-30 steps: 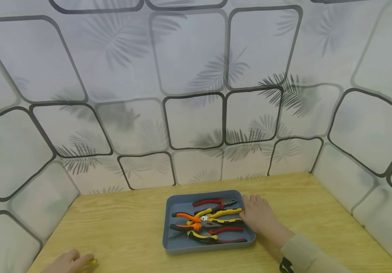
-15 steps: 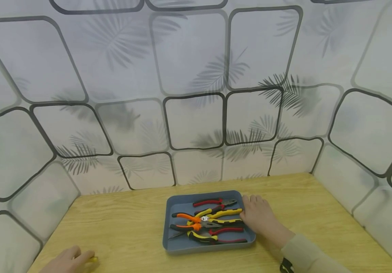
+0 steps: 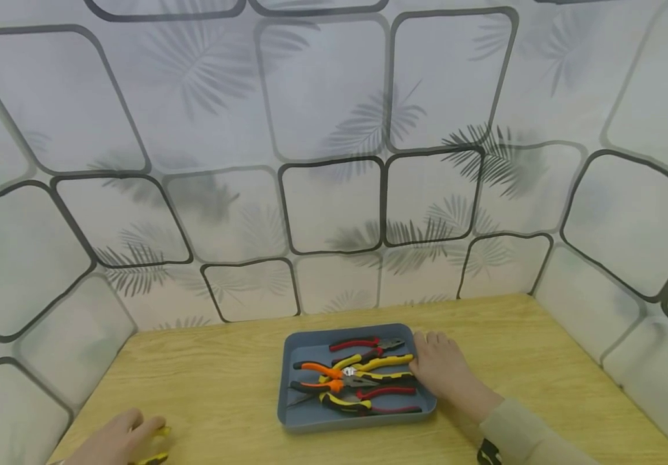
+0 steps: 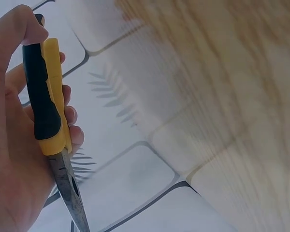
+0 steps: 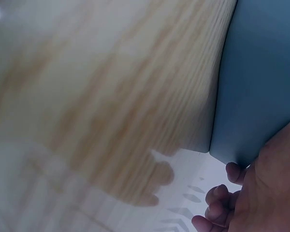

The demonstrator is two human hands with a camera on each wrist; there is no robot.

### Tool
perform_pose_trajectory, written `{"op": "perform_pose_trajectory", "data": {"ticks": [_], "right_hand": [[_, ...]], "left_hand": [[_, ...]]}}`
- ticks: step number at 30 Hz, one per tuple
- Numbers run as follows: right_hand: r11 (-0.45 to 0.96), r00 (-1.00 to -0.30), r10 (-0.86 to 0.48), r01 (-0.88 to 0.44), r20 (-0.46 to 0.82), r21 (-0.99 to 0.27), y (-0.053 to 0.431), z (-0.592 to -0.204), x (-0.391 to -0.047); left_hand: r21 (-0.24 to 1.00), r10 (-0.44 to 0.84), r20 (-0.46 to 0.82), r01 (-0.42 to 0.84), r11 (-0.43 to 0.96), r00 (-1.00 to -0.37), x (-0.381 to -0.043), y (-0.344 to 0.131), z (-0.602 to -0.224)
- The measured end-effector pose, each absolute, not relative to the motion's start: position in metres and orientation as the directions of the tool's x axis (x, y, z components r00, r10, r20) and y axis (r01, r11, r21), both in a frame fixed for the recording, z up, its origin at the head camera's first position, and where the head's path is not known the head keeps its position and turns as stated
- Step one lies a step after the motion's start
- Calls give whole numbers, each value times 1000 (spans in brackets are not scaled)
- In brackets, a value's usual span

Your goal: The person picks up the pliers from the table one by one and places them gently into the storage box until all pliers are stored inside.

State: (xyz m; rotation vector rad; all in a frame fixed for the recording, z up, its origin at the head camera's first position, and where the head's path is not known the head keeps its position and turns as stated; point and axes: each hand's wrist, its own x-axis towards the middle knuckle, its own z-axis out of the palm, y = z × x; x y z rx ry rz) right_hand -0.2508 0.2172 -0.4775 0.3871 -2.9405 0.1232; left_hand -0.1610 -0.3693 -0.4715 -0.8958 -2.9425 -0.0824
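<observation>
My left hand (image 3: 114, 440) is low at the left in the head view, holding pliers. The left wrist view shows the pliers (image 4: 49, 94) with yellow and black handles between thumb and curled fingers, their slim metal jaws pointing down. To the right of centre on the table lies a blue-grey tray (image 3: 311, 425). My right hand (image 3: 441, 365) grips its right wall, thumb side over the rim and fingers outside. In the right wrist view those fingers (image 5: 217, 198) are curled beside the tray's outer wall; the thumb is hidden.
Inside the tray lie several pliers: orange-handled pliers (image 3: 325, 379) on top, red-handled pliers (image 3: 363, 344) at the back and yellow-handled ones (image 3: 386, 363). The wooden table (image 3: 212, 387) meets a patterned cloth wall (image 3: 334, 206) at the back and sides.
The left hand has shifted slightly and turned, and more of the yellow and black handles shows, with the two handle ends apart. The right hand and the tray stay put.
</observation>
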Motion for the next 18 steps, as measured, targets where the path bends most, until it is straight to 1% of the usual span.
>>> {"op": "perform_pose_trajectory", "data": {"ticks": [2,7,10,13,16,18], "right_hand": [[962,-948,-254,-267,192,-48,219,-480,-252],[966,-953,-245,-256,176,-43,218,-480,-252],[967,-959,-239,-249,152,-48,217,-476,-250],[969,-962,-236,-244,137,-48,216,-473,-249],[967,-959,-243,-252,148,-48,216,-473,-249],[965,-955,-250,-259,160,-37,217,-476,-250]], "left_hand": [[13,577,129,583,813,-807,-162,-368,-471],[-6,560,167,567,823,-811,-162,-361,-470],[7,536,137,542,840,-833,-162,-356,-467],[40,499,78,503,863,-863,-163,-351,-461],[63,452,19,453,889,-892,-165,-346,-456],[65,437,-2,436,897,-899,-165,-343,-454]]}}
